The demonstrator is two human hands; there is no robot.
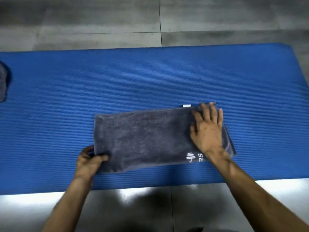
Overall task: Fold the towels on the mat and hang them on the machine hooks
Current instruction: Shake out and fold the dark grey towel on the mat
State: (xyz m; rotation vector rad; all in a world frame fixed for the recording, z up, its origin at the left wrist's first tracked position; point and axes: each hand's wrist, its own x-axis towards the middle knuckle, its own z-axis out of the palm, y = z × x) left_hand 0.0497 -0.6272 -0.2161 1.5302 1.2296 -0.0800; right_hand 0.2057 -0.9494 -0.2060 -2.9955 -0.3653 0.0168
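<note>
A grey towel (143,138) lies folded into a long rectangle on the blue mat (150,77), with a white logo near its right front edge and a small white tag at its far edge. My left hand (90,159) pinches the towel's near left corner, thumb on top. My right hand (208,129) lies flat with spread fingers on the towel's right end. The right end shows slightly offset layers beneath the hand.
A second grey towel (3,81) pokes in at the mat's far left edge. Grey tiled floor (117,22) lies beyond the mat, and glossy floor with bright reflections runs along its near edge.
</note>
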